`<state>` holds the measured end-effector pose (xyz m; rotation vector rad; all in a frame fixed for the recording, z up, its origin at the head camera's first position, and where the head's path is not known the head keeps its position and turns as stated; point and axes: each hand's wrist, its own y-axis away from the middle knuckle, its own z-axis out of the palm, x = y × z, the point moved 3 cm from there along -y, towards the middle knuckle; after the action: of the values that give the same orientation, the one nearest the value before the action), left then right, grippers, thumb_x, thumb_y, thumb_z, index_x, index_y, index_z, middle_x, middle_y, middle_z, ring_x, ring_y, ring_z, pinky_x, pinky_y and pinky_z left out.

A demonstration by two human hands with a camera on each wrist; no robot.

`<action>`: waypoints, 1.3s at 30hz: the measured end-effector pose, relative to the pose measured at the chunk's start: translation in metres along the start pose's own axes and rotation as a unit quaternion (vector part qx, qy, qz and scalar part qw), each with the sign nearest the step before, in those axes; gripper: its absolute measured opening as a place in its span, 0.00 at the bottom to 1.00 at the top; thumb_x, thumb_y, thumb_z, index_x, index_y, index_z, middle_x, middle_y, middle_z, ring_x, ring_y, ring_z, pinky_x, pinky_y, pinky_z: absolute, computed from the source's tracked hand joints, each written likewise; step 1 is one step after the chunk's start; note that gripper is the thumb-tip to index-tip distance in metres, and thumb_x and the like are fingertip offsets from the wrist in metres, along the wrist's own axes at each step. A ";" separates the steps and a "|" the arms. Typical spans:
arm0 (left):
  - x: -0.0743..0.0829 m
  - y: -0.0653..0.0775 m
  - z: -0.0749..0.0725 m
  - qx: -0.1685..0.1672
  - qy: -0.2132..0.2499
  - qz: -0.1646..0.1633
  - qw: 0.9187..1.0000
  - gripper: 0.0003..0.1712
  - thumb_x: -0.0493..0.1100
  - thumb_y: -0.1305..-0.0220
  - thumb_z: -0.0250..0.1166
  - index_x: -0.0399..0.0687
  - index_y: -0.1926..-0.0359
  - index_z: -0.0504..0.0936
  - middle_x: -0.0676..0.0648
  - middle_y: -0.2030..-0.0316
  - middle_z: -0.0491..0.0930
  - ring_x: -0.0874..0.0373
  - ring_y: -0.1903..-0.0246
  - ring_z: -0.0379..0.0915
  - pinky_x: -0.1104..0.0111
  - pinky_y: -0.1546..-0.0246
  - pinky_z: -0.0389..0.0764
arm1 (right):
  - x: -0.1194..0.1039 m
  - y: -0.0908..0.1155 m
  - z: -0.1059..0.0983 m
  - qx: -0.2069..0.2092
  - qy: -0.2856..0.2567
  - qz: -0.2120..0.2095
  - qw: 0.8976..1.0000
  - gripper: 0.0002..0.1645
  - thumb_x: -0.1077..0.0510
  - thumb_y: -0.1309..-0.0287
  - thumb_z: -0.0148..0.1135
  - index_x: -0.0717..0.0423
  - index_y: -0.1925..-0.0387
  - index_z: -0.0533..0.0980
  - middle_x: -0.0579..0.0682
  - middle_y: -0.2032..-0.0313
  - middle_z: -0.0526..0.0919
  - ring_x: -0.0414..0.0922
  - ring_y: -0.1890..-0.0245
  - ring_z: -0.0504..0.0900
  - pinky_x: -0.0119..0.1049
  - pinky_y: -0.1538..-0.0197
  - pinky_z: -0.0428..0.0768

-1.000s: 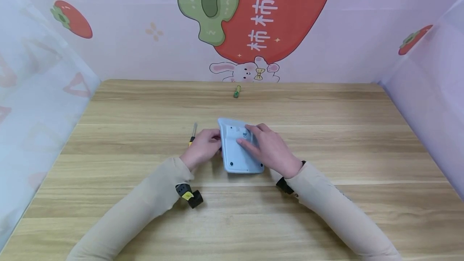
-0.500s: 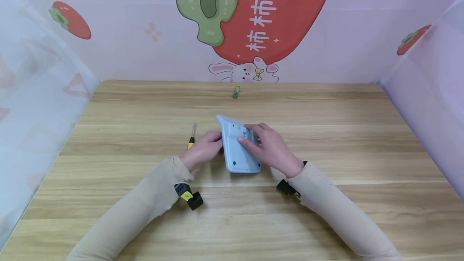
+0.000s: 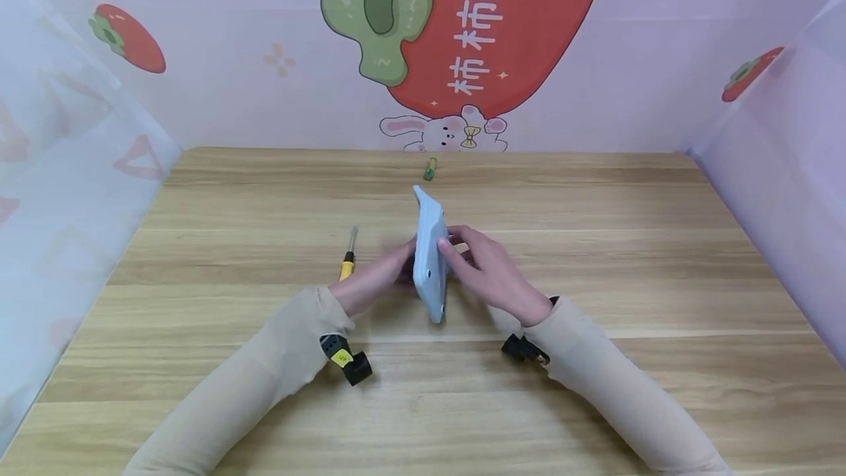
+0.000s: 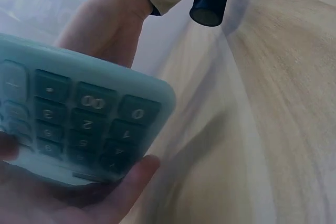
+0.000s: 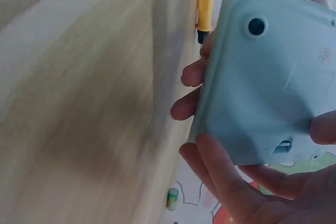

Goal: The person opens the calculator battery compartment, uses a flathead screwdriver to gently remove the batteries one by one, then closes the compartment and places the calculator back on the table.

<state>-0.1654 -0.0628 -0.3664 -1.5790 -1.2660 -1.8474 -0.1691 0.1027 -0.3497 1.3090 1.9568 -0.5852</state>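
Note:
A light blue calculator (image 3: 429, 263) stands nearly on edge between my two hands, above the table. My left hand (image 3: 390, 270) holds it from the key side, partly hidden behind it; its fingers (image 5: 186, 106) show past the edge in the right wrist view. Number keys (image 4: 86, 124) face that hand in the left wrist view. My right hand (image 3: 492, 270) grips the calculator at the back, its thumb (image 5: 324, 128) on the rear shell. A small latch (image 5: 283, 146) and a dark round foot (image 5: 256, 27) are visible on that back.
Left of the hands lies a screwdriver (image 3: 347, 259) with a yellow and black handle. A small green battery (image 3: 430, 169) lies near the table's back edge. Beyond the wooden table (image 3: 595, 241) rises a printed backdrop (image 3: 251, 94).
The calculator has turned from showing its back to standing nearly edge-on, and its top has risen. My left hand has shifted right and further behind it. The right hand stays nearly in place.

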 end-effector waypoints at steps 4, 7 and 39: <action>-0.001 0.000 0.002 -0.002 0.033 -0.010 0.999 0.35 0.63 0.30 0.31 0.50 0.29 0.50 0.39 0.36 0.61 0.45 0.38 0.62 0.55 0.36 0.62 | -0.001 0.000 0.002 -0.006 -0.008 -0.008 1.000 0.33 0.39 0.32 0.36 0.58 0.38 0.64 0.54 0.47 0.76 0.46 0.57 0.80 0.39 0.56 0.79; -0.001 -0.002 0.003 0.006 0.045 -0.021 0.999 0.36 0.65 0.31 0.33 0.49 0.33 0.58 0.39 0.42 0.67 0.49 0.46 0.69 0.57 0.42 0.70 | -0.001 0.001 0.004 -0.018 -0.035 -0.007 0.999 0.32 0.40 0.31 0.34 0.56 0.36 0.61 0.54 0.45 0.75 0.47 0.53 0.80 0.41 0.52 0.79; -0.011 -0.002 -0.015 0.098 -0.030 -0.066 0.993 0.36 0.60 0.39 0.57 0.42 0.39 0.59 0.42 0.50 0.73 0.53 0.57 0.76 0.65 0.55 0.79 | 0.000 0.006 -0.010 0.063 -0.112 0.009 0.992 0.30 0.49 0.29 0.35 0.52 0.30 0.52 0.57 0.46 0.77 0.48 0.58 0.82 0.38 0.56 0.82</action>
<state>-0.1723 -0.0765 -0.3763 -1.4877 -1.5608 -1.7026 -0.1661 0.1117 -0.3431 1.2756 1.7457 -0.8206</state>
